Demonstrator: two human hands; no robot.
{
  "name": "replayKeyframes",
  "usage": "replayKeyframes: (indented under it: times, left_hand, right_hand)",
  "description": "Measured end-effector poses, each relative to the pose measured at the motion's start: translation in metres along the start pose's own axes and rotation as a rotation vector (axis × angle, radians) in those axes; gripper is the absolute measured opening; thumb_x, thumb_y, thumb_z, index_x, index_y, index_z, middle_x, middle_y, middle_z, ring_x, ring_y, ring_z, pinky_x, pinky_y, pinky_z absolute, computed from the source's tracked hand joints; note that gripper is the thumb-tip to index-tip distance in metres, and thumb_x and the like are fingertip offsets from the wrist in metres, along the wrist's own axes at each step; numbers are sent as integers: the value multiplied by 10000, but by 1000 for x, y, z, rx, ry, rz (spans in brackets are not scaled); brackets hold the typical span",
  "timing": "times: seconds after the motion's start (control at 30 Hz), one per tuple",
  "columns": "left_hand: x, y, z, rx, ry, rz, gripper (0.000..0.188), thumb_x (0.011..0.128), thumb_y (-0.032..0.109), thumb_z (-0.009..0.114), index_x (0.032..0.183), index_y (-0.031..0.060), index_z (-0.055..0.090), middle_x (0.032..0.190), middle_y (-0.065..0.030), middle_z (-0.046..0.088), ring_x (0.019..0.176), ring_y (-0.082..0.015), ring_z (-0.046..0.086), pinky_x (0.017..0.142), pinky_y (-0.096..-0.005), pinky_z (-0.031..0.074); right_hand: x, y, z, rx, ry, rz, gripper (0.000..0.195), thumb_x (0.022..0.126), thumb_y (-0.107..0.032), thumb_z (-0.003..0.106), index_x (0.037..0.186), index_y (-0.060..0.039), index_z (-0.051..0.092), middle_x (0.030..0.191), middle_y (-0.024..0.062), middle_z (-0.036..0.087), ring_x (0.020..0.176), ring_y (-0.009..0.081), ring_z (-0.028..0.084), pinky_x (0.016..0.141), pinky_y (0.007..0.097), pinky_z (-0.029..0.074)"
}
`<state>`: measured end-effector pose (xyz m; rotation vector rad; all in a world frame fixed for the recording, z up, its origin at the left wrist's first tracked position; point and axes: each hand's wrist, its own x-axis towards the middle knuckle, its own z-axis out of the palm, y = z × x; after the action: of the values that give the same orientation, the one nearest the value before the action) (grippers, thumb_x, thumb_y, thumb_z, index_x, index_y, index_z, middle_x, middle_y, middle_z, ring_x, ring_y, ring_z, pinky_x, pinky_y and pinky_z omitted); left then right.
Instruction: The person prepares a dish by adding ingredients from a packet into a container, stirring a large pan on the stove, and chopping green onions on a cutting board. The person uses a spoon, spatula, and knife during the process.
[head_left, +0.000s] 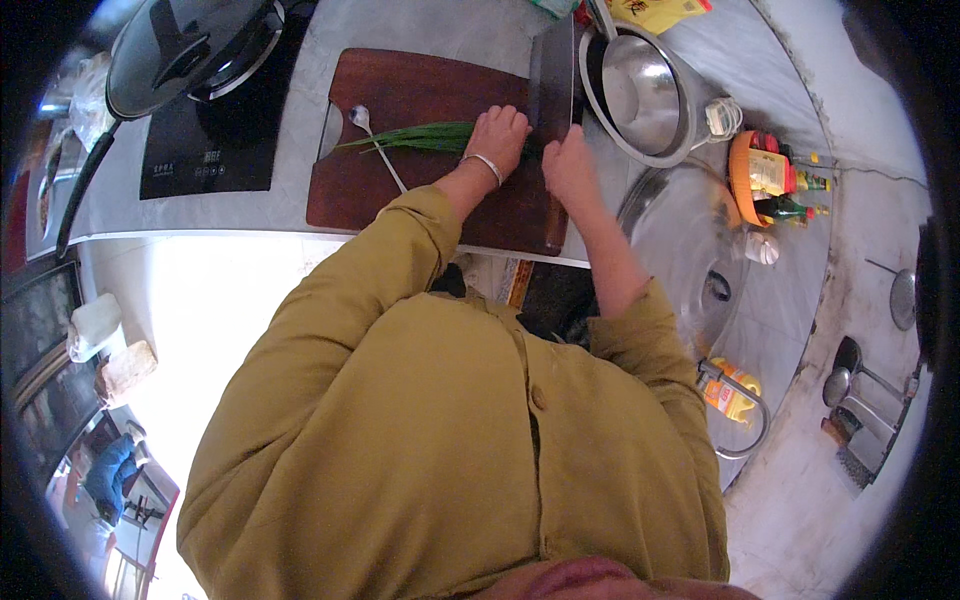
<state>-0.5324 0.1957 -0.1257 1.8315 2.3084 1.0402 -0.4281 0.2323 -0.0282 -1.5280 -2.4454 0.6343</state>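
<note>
Long green stalks, perhaps chives or scallions (431, 136), lie across a dark wooden cutting board (442, 202). My left hand (499, 142), with a bangle at the wrist, presses down on their right end. Just right of it my right hand (570, 169) grips a cleaver, its broad blade (553, 75) upright over the right part of the board; the handle is mostly hidden in the hand. A metal spoon (386, 160) rests on the board, its bowl left of the stalks and its handle crossing under or beside them.
Left of the board is a black induction cooktop (217, 142) with a lidded pan (172, 60). Nested metal bowls (645, 97) stand at the right, near a large glass or metal lid (686, 255), an orange basket (741, 180) of bottles, a curved faucet (761, 420) and a yellow bottle (731, 394).
</note>
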Motion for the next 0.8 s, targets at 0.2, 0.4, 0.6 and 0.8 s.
replayKeyframes:
  times: [0.2, 0.4, 0.6, 0.8]
  left_hand:
    - [2, -4, 4, -5, 44, -14, 133, 827, 195, 524, 815, 64, 505, 861, -123, 506, 838, -307, 489, 719, -406, 414]
    - [1, -1, 2, -2, 41, 3, 106, 818, 181, 530, 834, 78, 514, 860, -97, 485, 847, -282, 483, 724, -392, 408]
    - [-1, -1, 1, 18, 1, 19, 102, 816, 175, 533, 833, 77, 512, 873, -101, 487, 851, -284, 482, 727, -391, 409]
    - [2, -4, 7, 9, 53, -7, 100, 814, 160, 532, 834, 66, 506, 872, -111, 488, 849, -297, 478, 728, -395, 411]
  right_hand:
    - [21, -13, -40, 174, -295, 175, 190, 794, -128, 470, 869, 44, 440, 728, 286, 579, 657, 414, 599, 610, 468, 486]
    - [-3, -19, -42, 111, -334, 186, 221, 800, -129, 462, 916, 54, 422, 731, 287, 582, 674, 419, 597, 630, 475, 485]
    - [3, -7, 0, -14, -51, -21, 236, 796, -134, 460, 941, 46, 413, 782, 318, 569, 783, 459, 568, 710, 519, 450]
    - [25, 12, -21, 164, -212, 38, 233, 794, -154, 469, 887, 57, 436, 793, 305, 573, 789, 470, 560, 708, 508, 455]
